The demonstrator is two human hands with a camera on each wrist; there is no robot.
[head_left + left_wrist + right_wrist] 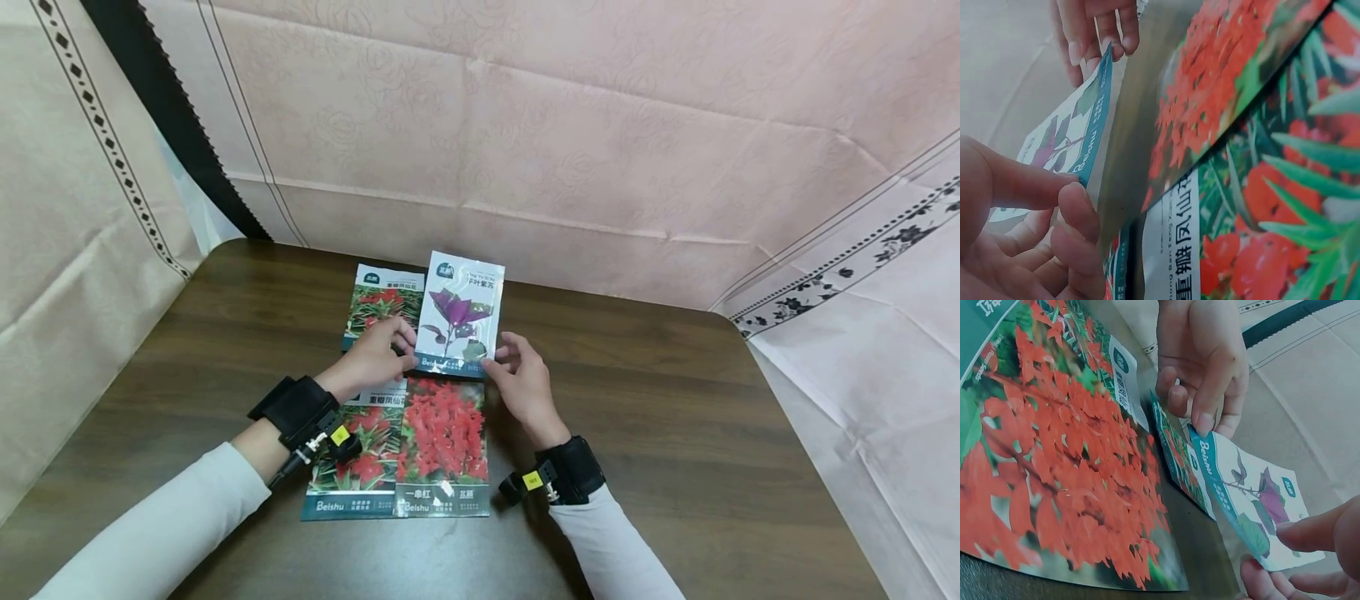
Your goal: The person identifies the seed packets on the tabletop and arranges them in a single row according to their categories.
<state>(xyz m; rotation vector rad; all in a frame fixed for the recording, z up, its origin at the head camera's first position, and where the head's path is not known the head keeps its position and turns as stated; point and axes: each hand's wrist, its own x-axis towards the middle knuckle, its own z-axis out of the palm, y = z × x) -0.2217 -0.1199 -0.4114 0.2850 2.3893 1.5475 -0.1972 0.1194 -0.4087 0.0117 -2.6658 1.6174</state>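
A white seed packet [459, 312] with a purple plant and a blue bottom band is held by both hands at its lower corners. My left hand [377, 357] pinches the lower left corner between thumb and finger, seen closely in the left wrist view. On the other side my right hand [522, 385] grips the lower right corner, thumb on the front. Behind the left hand lies a packet with red flowers [386, 302], partly covered. Nearer me, another such packet [360, 467] lies beside a packet of dense red blossoms [442, 433].
All packets are on or over a dark brown wooden table [637, 400]. Pale patterned cloth [562, 150] hangs behind the table's far edge and at both sides. Black camera bands [573, 471] sit on both wrists.
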